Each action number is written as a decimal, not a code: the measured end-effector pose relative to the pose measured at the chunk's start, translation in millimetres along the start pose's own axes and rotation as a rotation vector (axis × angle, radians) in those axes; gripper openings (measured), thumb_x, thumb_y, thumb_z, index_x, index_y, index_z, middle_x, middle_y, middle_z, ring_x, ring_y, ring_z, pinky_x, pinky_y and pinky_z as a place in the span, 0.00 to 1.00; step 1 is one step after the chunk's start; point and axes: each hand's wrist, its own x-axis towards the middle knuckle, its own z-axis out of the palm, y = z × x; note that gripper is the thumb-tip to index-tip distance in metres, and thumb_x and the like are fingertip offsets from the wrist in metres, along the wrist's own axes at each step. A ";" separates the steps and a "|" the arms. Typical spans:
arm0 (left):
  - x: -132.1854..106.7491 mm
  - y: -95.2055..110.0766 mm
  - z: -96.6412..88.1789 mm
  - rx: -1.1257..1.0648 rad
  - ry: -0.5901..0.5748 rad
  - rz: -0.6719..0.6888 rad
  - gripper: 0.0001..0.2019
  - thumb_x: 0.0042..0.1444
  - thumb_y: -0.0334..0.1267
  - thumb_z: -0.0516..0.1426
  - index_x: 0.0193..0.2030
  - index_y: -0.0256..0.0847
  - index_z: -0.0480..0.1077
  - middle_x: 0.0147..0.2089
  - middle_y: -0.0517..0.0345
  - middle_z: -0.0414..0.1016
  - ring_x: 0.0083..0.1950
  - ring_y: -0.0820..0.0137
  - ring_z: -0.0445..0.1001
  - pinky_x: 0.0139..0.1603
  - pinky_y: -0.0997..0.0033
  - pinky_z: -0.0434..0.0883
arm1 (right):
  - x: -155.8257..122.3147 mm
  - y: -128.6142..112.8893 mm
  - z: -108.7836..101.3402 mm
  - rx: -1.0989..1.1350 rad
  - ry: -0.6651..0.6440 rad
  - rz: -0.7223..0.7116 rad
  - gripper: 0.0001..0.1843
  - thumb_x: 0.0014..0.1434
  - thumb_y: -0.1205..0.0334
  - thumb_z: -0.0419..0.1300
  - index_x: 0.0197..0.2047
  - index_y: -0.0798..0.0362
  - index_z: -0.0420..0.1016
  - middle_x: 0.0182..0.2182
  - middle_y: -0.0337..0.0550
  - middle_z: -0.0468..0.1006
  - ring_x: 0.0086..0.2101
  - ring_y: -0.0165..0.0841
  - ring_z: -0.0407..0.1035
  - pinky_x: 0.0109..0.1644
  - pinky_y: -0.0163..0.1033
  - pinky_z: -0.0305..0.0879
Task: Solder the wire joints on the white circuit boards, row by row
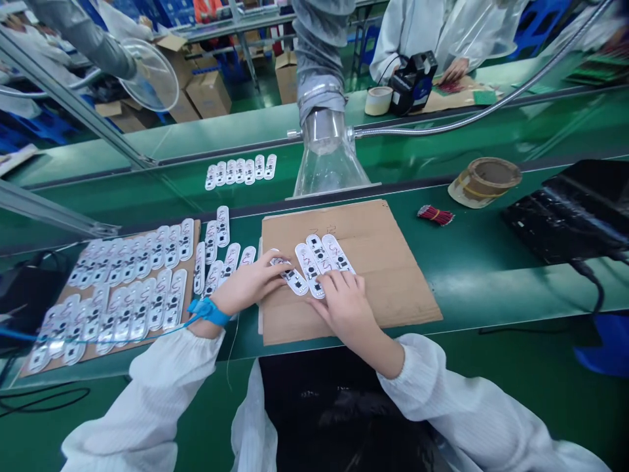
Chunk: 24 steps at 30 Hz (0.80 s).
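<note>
Several white, oblong circuit boards with rounded ends lie on a sheet of cardboard (383, 282) in front of me. My left hand (253, 278), with a blue wrist strap (210, 311), pinches the upper end of a tilted circuit board (297, 283) at the sheet's left side. Beside it three boards stand in a slanted row, the middle circuit board (318, 252) among them. My right hand (344, 301) has curled fingers on the lower ends of this row, its thumb against the nearest board; the fingers partly hide the boards.
At left, a cardboard tray (194, 262) carries rows of similar boards, with more loose beside it. A conveyor (181, 183) beyond holds several boards. A clear fume hood (329, 164) hangs ahead. To the right are red wires (435, 214), a tape roll (484, 182) and a black device (570, 203).
</note>
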 end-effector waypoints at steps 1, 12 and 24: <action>-0.3 -0.8 0.1 0.003 -0.010 -0.006 0.18 0.80 0.47 0.53 0.70 0.54 0.74 0.73 0.49 0.71 0.55 0.59 0.84 0.55 0.59 0.83 | 2.4 -4.0 1.2 -0.012 -0.006 0.016 0.13 0.76 0.51 0.67 0.53 0.51 0.80 0.50 0.55 0.84 0.49 0.52 0.74 0.54 0.54 0.66; -2.6 -2.9 -2.4 0.003 -0.024 -0.056 0.19 0.79 0.46 0.52 0.70 0.52 0.75 0.71 0.49 0.74 0.57 0.55 0.84 0.54 0.57 0.83 | -76.9 90.6 -70.8 -0.032 -0.132 0.015 0.20 0.61 0.73 0.61 0.55 0.51 0.82 0.45 0.51 0.80 0.43 0.48 0.75 0.48 0.53 0.74; 35.0 13.1 5.9 0.006 0.085 0.029 0.23 0.75 0.31 0.49 0.67 0.53 0.78 0.79 0.50 0.67 0.69 0.52 0.79 0.60 0.51 0.84 | 72.1 116.1 -73.6 0.055 -0.097 -0.182 0.26 0.75 0.73 0.49 0.66 0.52 0.80 0.61 0.55 0.80 0.62 0.49 0.73 0.69 0.58 0.72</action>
